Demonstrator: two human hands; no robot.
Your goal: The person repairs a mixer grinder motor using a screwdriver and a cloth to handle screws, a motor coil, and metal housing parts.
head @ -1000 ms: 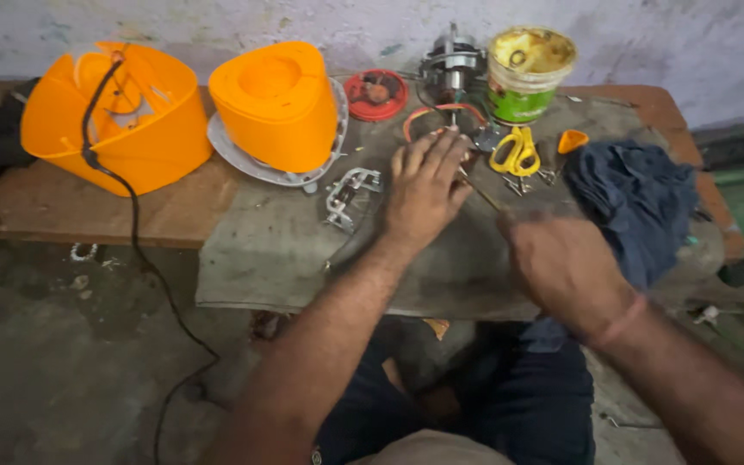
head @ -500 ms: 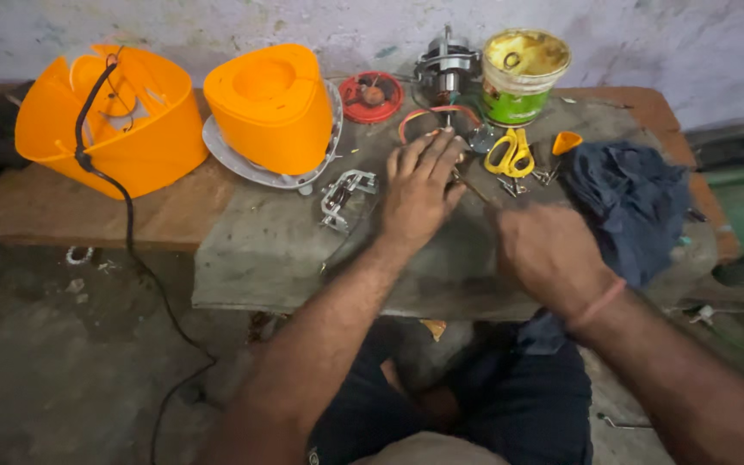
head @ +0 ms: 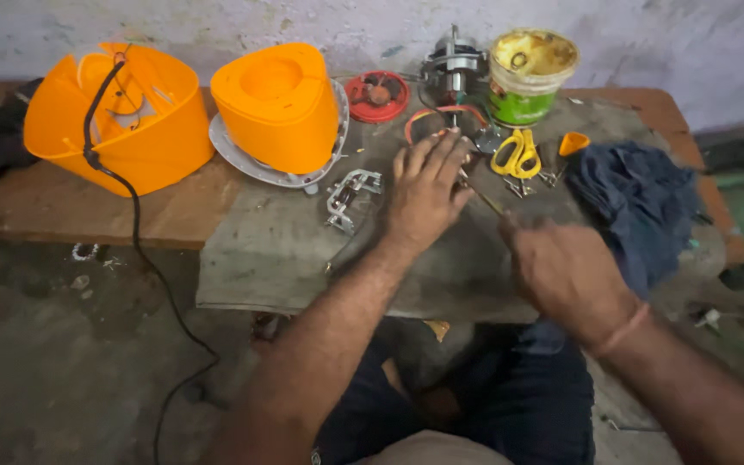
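Across a low wooden bench [head: 62,211] covered partly by a grey cloth [head: 277,250], small appliance parts lie spread out below me. At the centre, my left hand [head: 424,194] lies flat with its fingers [head: 441,155] spread apart, pressing down on something small and metallic that I cannot make out beneath it. At four o'clock from it, my right hand [head: 566,275] has its fingers curled together around the handle of a thin screwdriver [head: 484,200], whose shaft points toward eleven o'clock and ends just beside my left fingertips.

I judge this tool to be light, stiff and narrow, likely to roll or slip in greasy fingers, so it is best gripped on its handle, with the shaft left free.

At twelve o'clock from my left hand stands a small electric motor [head: 451,65] with looped wires. At one o'clock are yellow-handled scissors [head: 517,155] and, behind them, an open tub [head: 531,76] of yellowish grease. At three o'clock lies a crumpled dark blue rag [head: 639,202]. At nine o'clock, close by, rests a small metal bracket [head: 348,196]. At ten o'clock are two orange plastic housings [head: 277,108], the farther one trailing a black cord [head: 135,232] down to the floor. A round red part [head: 376,95] sits at eleven o'clock.
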